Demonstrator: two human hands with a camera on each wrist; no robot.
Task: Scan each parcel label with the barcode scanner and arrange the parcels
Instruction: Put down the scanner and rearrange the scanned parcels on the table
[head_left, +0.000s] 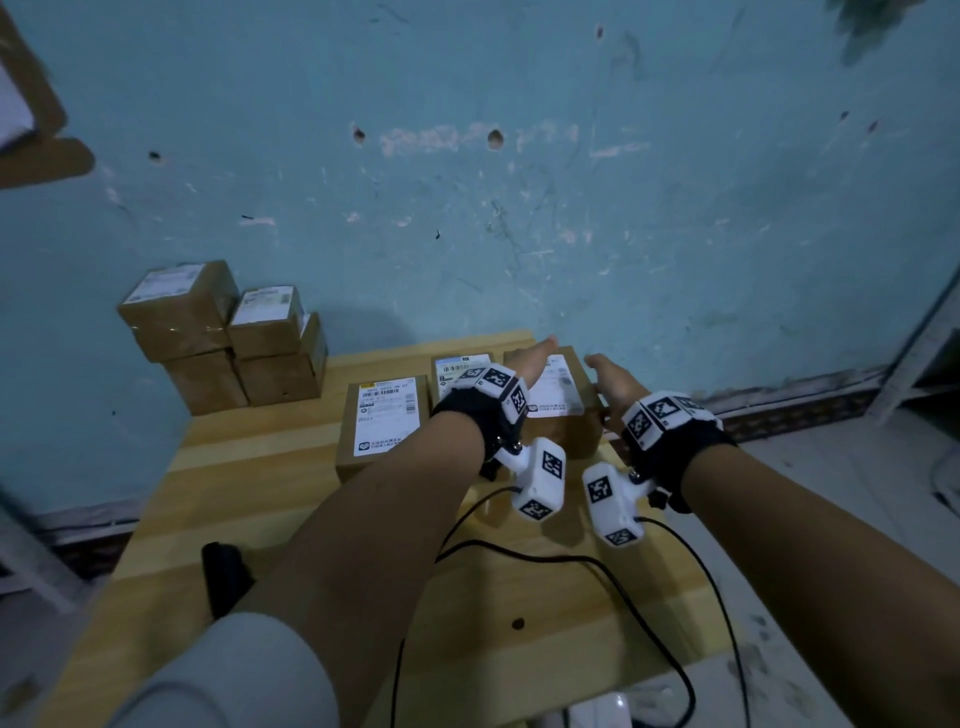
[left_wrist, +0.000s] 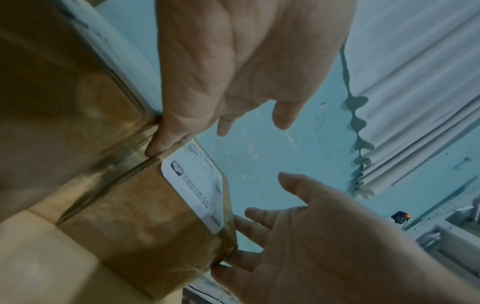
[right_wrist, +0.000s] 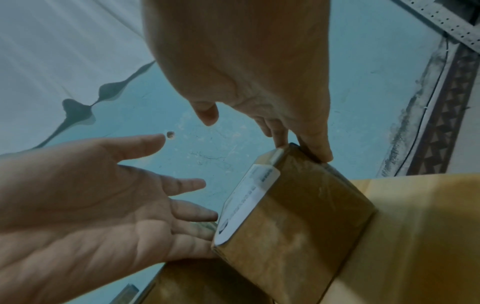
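Note:
A brown parcel with a white label on top sits at the far right of the wooden table. My left hand reaches over its left side, fingers straight and touching that edge. My right hand lies flat against its right side, fingers straight. In the left wrist view the parcel sits between the left hand and the right hand. The right wrist view shows the right hand's fingertips on the parcel's far corner and the left hand spread beside it. The black barcode scanner lies on the table by my left forearm.
Two more labelled parcels lie on the table, one front left and one behind it. A stack of parcels stands against the blue wall, left of the table. Black cables trail over the table. A metal rack stands at the right.

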